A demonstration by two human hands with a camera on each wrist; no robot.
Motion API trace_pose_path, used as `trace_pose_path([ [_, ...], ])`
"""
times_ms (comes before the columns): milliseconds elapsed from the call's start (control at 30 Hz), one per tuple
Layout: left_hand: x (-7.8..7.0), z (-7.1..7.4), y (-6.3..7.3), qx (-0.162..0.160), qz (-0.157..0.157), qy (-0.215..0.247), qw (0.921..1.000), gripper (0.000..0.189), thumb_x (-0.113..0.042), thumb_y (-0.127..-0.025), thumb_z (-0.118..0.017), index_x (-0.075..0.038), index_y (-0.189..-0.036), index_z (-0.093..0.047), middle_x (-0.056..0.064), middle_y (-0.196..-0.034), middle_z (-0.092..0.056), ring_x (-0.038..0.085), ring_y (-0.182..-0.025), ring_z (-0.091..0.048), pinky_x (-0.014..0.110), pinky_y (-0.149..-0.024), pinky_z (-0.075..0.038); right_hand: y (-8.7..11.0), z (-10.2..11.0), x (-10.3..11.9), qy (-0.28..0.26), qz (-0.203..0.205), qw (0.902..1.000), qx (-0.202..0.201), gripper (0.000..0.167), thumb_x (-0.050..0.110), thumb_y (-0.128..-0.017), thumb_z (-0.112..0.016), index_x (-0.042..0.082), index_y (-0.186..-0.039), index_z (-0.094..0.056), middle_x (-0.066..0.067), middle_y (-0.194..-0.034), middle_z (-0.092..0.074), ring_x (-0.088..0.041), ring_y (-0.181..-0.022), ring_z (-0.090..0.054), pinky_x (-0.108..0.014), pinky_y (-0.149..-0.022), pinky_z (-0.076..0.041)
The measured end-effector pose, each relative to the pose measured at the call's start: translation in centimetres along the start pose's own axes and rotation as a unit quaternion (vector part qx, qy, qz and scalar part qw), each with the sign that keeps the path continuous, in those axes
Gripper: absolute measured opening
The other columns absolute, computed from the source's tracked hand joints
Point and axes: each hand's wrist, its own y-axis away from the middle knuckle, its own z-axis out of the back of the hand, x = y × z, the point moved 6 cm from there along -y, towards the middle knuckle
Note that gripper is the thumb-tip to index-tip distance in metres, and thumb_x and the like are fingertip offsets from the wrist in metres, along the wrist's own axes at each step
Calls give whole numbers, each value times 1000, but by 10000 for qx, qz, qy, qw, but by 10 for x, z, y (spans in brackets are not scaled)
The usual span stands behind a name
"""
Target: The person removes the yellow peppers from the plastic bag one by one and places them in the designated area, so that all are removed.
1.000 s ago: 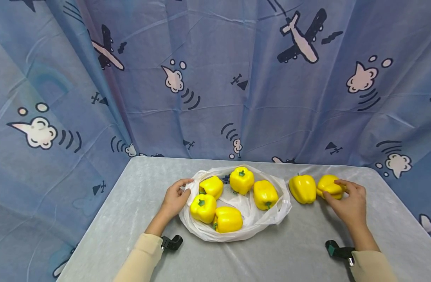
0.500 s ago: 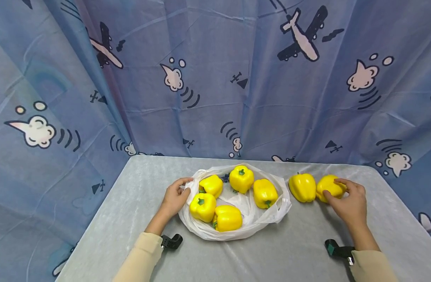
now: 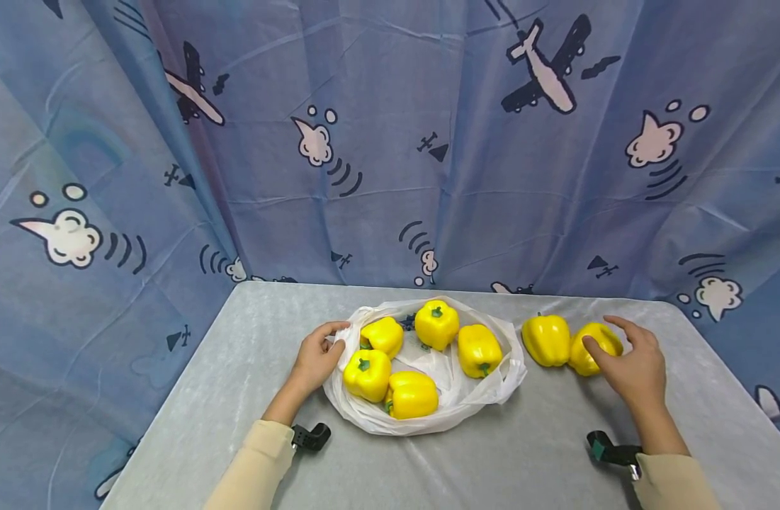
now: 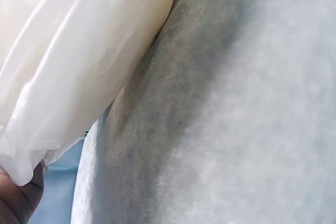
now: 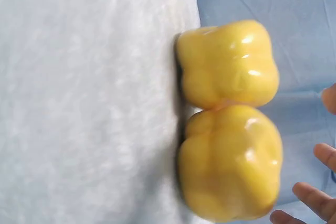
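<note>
A white plastic bag [image 3: 456,416] with its mouth spread wide lies on the table, several yellow bell peppers [image 3: 413,395] inside it. My left hand [image 3: 316,360] pinches the bag's left rim between thumb and fingers; the left wrist view shows the thin plastic [image 4: 68,72] held at the lower left. To the right of the bag, two more yellow bell peppers lie side by side and touching, a left one [image 3: 546,340] and a right one [image 3: 581,360]. Around the right one's outer side my right hand [image 3: 641,368] hovers, fingers spread and apart from it in the right wrist view.
The table has a pale grey cover [image 3: 536,460]. A blue curtain [image 3: 390,177] printed with planes and clouds hangs behind its far edge and along the left. Black wrist cameras sit on both forearms, the right one [image 3: 609,450] close to the table.
My right hand has loosened from the right pepper, its fingers lifting and drawing apart to the right. That pepper has turned and shifted slightly left. The left hand and bag stay put.
</note>
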Motion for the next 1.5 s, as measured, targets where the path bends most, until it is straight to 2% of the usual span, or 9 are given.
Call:
trace_pose_path([
  [733,0,0,1,-35,49,9,10000,33,-8,-91,-55,-15,-122,-65,13,-113,-57,7,-51,-39,18,-44,-34,33,10,85,-583,1098,9913,422,57,30,-87,-68,8,-137,-52,-26,-138,-46,-51,-115,-50,-67,-88,-44],
  [867,0,0,1,-53,36,1,10000,33,-8,-91,-56,-14,-121,-66,13,-113,-57,8,-51,-39,19,-44,-34,42,8,103,-765,1363,9869,407,53,25,-85,-71,9,-133,-56,-21,-133,-52,-45,-112,-56,-44,-82,-55],
  [933,0,0,1,-54,31,-10,10000,33,-8,-91,-56,-14,-121,-65,13,-113,-57,8,-51,-40,19,-44,-35,47,6,112,-854,1491,9842,435,52,23,-84,-72,10,-132,-58,-19,-130,-54,-42,-110,-57,-27,-78,-54],
  [1000,0,0,1,-43,37,-14,10000,33,-9,-91,-56,-14,-122,-65,13,-113,-57,8,-51,-40,19,-44,-35,53,3,120,-973,1629,9806,495,51,20,-83,-73,10,-131,-59,-18,-129,-55,-42,-109,-58,-21,-76,-54],
  [1067,1,0,0,-34,50,-6,10000,32,-9,-91,-56,-15,-121,-66,12,-113,-57,8,-52,-41,19,-44,-35,58,0,128,-1049,1746,9773,581,50,19,-84,-73,11,-131,-59,-17,-129,-56,-40,-109,-59,-22,-77,-55],
  [1167,1,0,-1,-33,48,21,10000,32,-9,-91,-56,-15,-121,-66,13,-113,-57,8,-52,-41,19,-45,-35,65,-4,139,-1235,1956,9706,670,49,15,-83,-73,11,-130,-60,-17,-127,-57,-38,-107,-61,-41,-78,-58],
  [1267,1,-1,-1,-28,41,41,10000,32,-9,-91,-56,-14,-120,-66,13,-113,-57,8,-52,-41,19,-44,-35,71,-10,148,-1355,2050,9662,784,49,14,-82,-74,14,-130,-60,-13,-127,-59,-29,-105,-62,-39,-78,-58],
  [1400,1,-1,-2,0,52,46,10000,32,-9,-91,-55,-15,-121,-66,13,-114,-57,8,-51,-41,19,-44,-35,78,-18,159,-1515,2101,9605,1018,49,14,-82,-74,16,-129,-61,-8,-127,-60,-25,-106,-61,-24,-78,-54],
  [1500,0,-1,-2,12,55,49,10000,32,-10,-92,-55,-15,-121,-66,13,-115,-58,8,-50,-40,19,-44,-35,83,-27,166,-1668,2183,9537,1221,47,14,-82,-74,12,-127,-61,-9,-126,-60,-32,-107,-61,-30,-78,-56],
])
